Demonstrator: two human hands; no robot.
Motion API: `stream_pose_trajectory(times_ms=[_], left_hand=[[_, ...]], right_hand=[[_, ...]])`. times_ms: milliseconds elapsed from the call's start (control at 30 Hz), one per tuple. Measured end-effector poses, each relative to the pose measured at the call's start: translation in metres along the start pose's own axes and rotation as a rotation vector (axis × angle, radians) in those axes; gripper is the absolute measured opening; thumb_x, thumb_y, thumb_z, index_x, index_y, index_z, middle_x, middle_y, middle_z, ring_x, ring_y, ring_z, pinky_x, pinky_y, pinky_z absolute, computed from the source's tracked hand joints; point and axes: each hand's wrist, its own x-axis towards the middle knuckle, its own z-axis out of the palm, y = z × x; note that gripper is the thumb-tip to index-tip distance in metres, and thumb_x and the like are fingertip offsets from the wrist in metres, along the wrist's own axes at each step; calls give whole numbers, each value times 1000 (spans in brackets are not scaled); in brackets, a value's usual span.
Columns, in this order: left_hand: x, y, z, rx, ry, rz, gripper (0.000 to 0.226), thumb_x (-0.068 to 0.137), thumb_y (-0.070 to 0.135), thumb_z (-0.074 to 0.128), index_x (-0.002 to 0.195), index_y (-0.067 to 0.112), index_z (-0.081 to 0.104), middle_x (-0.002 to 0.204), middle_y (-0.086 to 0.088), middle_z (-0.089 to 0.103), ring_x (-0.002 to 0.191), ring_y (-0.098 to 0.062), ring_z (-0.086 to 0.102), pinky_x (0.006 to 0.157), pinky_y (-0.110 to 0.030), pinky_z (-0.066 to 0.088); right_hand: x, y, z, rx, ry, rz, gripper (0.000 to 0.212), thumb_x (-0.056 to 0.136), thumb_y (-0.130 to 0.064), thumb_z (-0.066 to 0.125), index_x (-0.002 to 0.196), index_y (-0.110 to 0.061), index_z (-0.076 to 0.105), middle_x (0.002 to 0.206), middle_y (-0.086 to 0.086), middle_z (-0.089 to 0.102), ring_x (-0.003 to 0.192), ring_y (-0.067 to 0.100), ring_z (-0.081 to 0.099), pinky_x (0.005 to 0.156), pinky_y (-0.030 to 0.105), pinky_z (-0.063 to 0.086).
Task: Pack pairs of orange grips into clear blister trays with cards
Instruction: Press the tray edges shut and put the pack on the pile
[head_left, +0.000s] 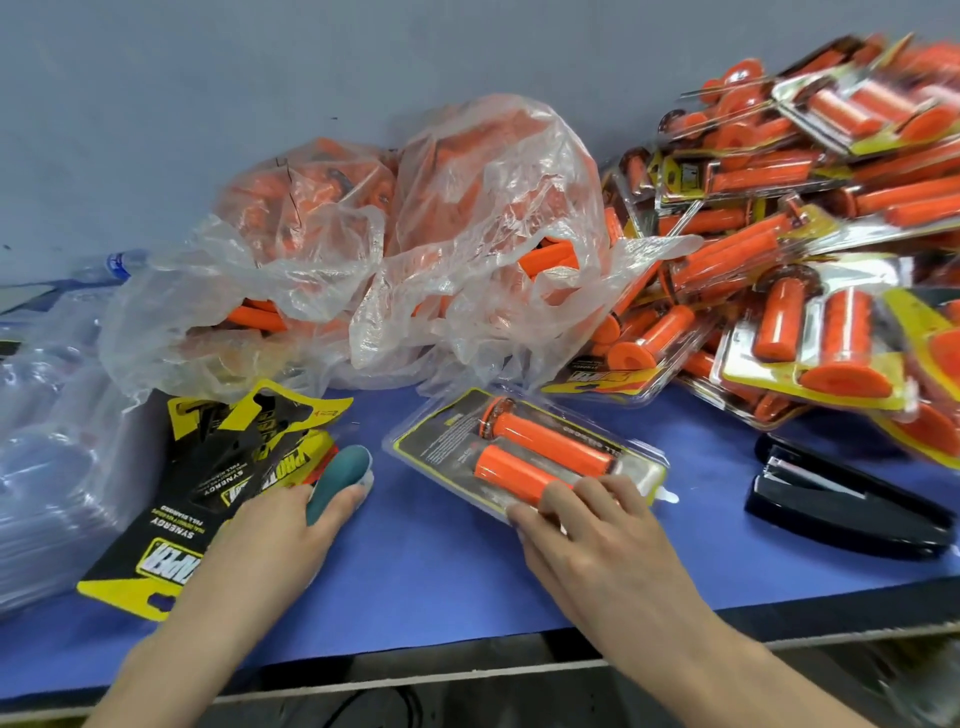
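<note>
A clear blister tray (524, 451) lies on the blue table (426, 561) in the middle, with two orange grips (540, 441) and a black and yellow card inside it. My right hand (587, 535) rests on the tray's near end, fingers stretched over it. My left hand (280, 525), with a teal cover on the thumb, presses flat on a stack of black and yellow cards (218, 488) at the left. Loose orange grips fill crumpled clear plastic bags (415, 249) behind.
A heap of packed blister trays (810, 270) rises at the right. A black stapler (841, 504) lies near the right front edge. Stacked empty clear trays (52, 457) sit at the far left, with a plastic bottle (122, 262) behind them. A grey wall stands at the back.
</note>
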Motion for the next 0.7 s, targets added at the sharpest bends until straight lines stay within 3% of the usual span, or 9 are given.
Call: stream_pose_trajectory(times_ms=[100,200,300,367,433,533,700], left_hand=[[-4,9,4,143,147,47,52,91,64,40,104,19,62,98,-8,67,96,-33,63,73,-41,49],[-10,19,13,196,381,255,52,84,42,70,124,11,59,110,-11,61,98,-33,63,66,-43,55],[-9,31,29,189,462,585,54,73,29,83,120,10,64,115,-11,61,102,-32,62,87,-42,51],[-8,40,40,203,479,783,35,75,23,74,108,16,69,107,-7,66,98,-27,64,93,-39,43],[-5,42,42,226,464,854,24,75,16,61,98,19,70,99,-1,66,90,-24,65,93,-38,41],[6,33,31,177,422,884,26,71,6,68,92,21,69,93,2,65,82,-23,64,90,-37,42],[-14,38,26,-14,395,1089,7,92,21,64,96,22,69,84,3,61,77,-19,59,90,-35,46]], right_hand=[[1,-9,-2,9,-38,14,3,90,-20,61,89,-21,64,81,0,52,72,25,49,70,37,44],[6,-10,-4,12,-9,25,11,93,-22,58,84,-21,64,77,0,52,69,24,49,66,37,45],[5,-8,-6,6,28,8,11,93,-23,59,84,-22,66,76,-1,51,67,24,48,65,36,44],[2,-5,-7,22,44,-37,12,93,-24,59,85,-23,67,75,-2,51,66,23,48,65,35,45],[-3,2,-10,44,48,-109,14,95,-25,58,86,-24,69,75,-3,52,65,22,50,66,34,47],[-12,23,-17,76,43,-160,10,95,-24,61,94,-25,71,77,-3,54,65,21,52,74,34,49],[-22,58,-29,89,-15,-48,16,93,-20,56,98,-24,71,88,-5,61,74,22,59,83,34,42]])
